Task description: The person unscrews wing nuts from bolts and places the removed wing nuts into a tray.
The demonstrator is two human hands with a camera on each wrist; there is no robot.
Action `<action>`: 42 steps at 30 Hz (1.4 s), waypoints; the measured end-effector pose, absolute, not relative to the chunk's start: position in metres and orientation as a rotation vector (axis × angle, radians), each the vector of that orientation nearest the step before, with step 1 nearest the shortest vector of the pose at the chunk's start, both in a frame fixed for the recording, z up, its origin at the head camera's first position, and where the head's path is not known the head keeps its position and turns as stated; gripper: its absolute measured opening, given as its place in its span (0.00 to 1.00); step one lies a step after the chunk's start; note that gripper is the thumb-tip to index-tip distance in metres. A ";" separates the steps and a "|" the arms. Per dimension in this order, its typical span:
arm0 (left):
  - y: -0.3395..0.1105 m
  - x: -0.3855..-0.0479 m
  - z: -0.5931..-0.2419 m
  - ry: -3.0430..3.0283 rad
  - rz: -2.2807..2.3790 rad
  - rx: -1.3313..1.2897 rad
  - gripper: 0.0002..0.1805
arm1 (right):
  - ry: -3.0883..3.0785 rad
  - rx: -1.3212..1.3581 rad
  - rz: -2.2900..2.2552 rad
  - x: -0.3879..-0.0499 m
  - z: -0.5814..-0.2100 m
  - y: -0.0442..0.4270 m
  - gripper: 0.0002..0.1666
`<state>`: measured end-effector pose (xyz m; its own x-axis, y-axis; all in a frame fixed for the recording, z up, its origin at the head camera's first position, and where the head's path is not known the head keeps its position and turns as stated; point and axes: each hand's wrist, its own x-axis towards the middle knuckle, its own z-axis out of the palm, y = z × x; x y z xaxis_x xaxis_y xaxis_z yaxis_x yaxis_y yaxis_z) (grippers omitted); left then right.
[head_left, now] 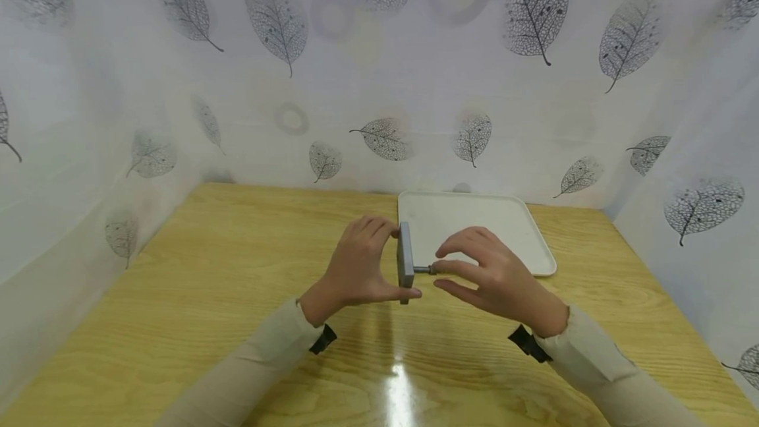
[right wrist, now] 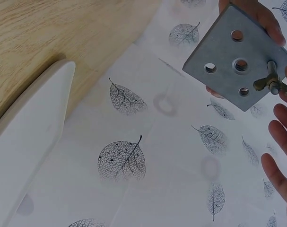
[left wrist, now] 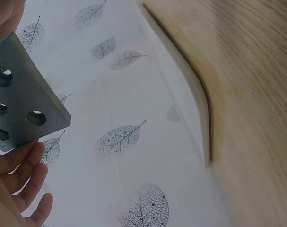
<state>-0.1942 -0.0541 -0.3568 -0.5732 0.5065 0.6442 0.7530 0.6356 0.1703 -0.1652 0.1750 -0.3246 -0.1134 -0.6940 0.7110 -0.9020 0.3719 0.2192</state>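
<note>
1. The work looks partway: a bolt [right wrist: 271, 69] passes through one hole of the metal plate [right wrist: 223, 53], and a brass-coloured wing nut [right wrist: 260, 85] sits near its tip, apart from the plate's face. Whether the nut is going on or coming off, I cannot tell.
2. What appears left is the stretch of bolt between nut and plate – bare of the nut for now. The plate's other four holes hold no bolt.
3. The left hand [head_left: 358, 265] grips the plate by its edges, thumb at the near edge and fingers at the far one, holding it upright above the middle of the table.
4. The right hand [head_left: 489, 275] has its fingers bent and parted at the bolt's right end, a fingertip at the wing nut; whether it pinches the nut, I cannot tell.
5. The wood-grain table [head_left: 237, 249] shows a bright reflection on its near side. A white tray [head_left: 474, 229] lies far right.
6. Pale, leaf-printed cloth [head_left: 415, 64] hangs behind the table and along its left and right sides.
</note>
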 end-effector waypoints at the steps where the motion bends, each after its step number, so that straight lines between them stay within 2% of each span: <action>1: -0.054 -0.194 -0.357 -2.302 -0.588 -0.982 0.44 | -1.851 1.396 0.346 -0.165 -0.324 0.174 0.16; 17: -0.053 -0.195 -0.359 -2.290 -0.573 -0.987 0.44 | -1.828 1.420 0.341 -0.164 -0.322 0.170 0.15; 31: -0.052 -0.193 -0.358 -2.299 -0.595 -1.003 0.44 | -1.976 1.385 0.334 -0.169 -0.326 0.176 0.20; 42: -0.055 -0.194 -0.358 -2.323 -0.596 -0.968 0.44 | -1.919 1.397 0.356 -0.166 -0.323 0.175 0.17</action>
<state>-0.1941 -0.0548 -0.3578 -0.5908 0.5004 0.6329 0.7434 0.6426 0.1858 -0.1655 0.1750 -0.3235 -0.1485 -0.7086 0.6898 -0.9087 0.3730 0.1875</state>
